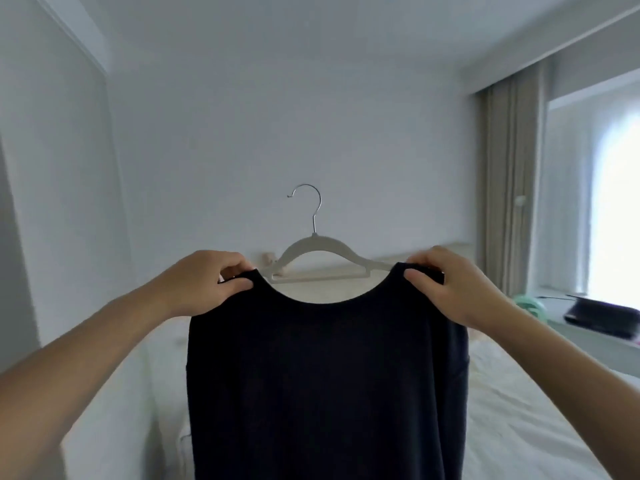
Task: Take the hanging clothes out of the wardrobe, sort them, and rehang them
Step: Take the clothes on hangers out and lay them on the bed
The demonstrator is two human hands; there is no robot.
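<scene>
White bed across the lower right of the frame, window and curtain at the right edge; no wardrobe in view. Dark top hanging down the centre and lower middle, held up in the air above the bed. Pale hanger with metal hook upright just behind the neckline, arms apparently inside the shoulders. Left hand pinched closed on the left shoulder seam, right hand closed likewise on the right shoulder. Likely mid-sorting: garment out of the wardrobe, being settled on its hanger, rehanging yet to come
</scene>
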